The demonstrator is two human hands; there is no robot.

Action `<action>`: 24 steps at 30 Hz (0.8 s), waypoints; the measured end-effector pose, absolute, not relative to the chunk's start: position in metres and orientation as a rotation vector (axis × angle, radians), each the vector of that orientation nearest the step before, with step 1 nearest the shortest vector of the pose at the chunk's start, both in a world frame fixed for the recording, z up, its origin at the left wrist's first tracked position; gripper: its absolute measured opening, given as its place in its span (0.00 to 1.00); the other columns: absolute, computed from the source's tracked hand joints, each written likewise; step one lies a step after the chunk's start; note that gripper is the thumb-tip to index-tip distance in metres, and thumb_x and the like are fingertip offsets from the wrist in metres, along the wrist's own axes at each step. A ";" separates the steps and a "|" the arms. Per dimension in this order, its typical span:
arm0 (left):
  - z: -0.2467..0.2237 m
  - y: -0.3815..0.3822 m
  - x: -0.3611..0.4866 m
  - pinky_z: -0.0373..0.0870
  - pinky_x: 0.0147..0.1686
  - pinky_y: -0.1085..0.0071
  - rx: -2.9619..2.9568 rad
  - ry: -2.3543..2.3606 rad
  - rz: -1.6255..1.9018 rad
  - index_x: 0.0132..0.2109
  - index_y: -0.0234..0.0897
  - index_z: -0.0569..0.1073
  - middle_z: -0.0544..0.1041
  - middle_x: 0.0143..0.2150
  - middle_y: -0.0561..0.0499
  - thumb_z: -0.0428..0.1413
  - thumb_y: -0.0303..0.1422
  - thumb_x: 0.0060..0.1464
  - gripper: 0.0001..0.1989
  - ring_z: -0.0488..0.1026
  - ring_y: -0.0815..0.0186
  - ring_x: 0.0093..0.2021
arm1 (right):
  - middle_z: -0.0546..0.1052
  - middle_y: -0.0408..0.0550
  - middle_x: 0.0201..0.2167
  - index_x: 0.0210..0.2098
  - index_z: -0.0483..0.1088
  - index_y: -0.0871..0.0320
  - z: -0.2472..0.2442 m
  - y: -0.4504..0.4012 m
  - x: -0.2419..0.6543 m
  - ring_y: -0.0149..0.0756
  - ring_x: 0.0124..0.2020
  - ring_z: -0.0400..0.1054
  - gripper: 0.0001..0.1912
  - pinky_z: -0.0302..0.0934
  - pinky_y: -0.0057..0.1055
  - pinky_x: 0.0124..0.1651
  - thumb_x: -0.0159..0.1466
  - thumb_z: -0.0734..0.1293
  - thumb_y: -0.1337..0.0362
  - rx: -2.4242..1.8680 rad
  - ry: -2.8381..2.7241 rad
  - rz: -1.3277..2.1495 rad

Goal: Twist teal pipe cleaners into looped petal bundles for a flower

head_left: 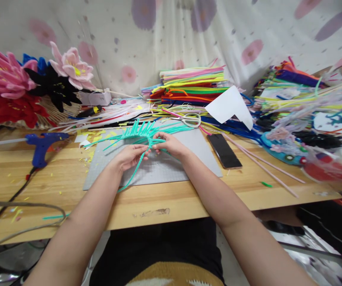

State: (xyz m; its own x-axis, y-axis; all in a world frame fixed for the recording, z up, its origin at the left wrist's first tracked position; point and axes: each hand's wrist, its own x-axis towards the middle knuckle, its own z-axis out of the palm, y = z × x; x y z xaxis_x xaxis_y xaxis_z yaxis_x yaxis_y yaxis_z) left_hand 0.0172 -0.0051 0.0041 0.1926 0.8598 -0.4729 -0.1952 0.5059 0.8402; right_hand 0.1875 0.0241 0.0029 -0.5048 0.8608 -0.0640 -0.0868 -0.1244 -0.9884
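A curved piece made of turquoise pipe cleaners [139, 131], with a row of upright spikes along its top, is held over a grey cutting mat [176, 174]. My left hand [133, 156] pinches its lower end, where a loose stem hangs down toward the mat's front edge. Close beside it, my right hand [169, 145] is closed on the same piece, its fingertips nearly meeting those of the left. More turquoise pipe cleaners [176, 129] lie behind the right hand. Exactly how the strands cross between the fingertips is too small to make out.
Left stands a blue glue gun [44, 147] with its cord. White-handled scissors [190, 119] lie behind the mat, a black phone [224, 151] to its right. Fuzzy flowers [54, 85] fill the back left; bundles of coloured pipe cleaners [193, 87] are stacked at the back.
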 end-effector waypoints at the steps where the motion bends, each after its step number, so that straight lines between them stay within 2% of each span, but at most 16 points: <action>1: 0.004 -0.005 0.017 0.70 0.24 0.80 0.700 1.137 0.835 0.29 0.30 0.73 0.73 0.24 0.51 0.54 0.23 0.50 0.04 0.69 0.76 0.22 | 0.69 0.35 0.20 0.31 0.60 0.58 0.003 0.024 0.188 0.23 0.18 0.62 0.17 0.59 0.24 0.24 0.43 0.70 0.69 -0.882 -1.446 1.713; 9: 0.004 -0.004 0.015 0.68 0.20 0.83 0.689 1.092 0.812 0.27 0.30 0.72 0.72 0.21 0.52 0.54 0.20 0.50 0.05 0.68 0.77 0.19 | 0.68 0.35 0.24 0.31 0.60 0.58 0.001 0.025 0.189 0.23 0.18 0.63 0.17 0.60 0.24 0.24 0.44 0.70 0.68 -0.826 -1.480 1.697; 18: 0.006 -0.003 0.011 0.69 0.20 0.81 0.696 1.056 0.758 0.27 0.29 0.73 0.75 0.24 0.49 0.54 0.19 0.48 0.05 0.70 0.75 0.20 | 0.67 0.37 0.27 0.30 0.60 0.59 0.004 0.024 0.190 0.21 0.19 0.62 0.14 0.60 0.24 0.26 0.46 0.69 0.69 -0.794 -1.589 1.648; 24: 0.006 -0.002 0.008 0.70 0.22 0.77 0.793 1.063 0.647 0.26 0.30 0.74 0.75 0.23 0.47 0.57 0.21 0.44 0.03 0.71 0.72 0.21 | 0.67 0.37 0.30 0.30 0.61 0.60 0.008 0.023 0.190 0.20 0.19 0.62 0.15 0.60 0.24 0.25 0.45 0.69 0.69 -0.822 -1.678 1.626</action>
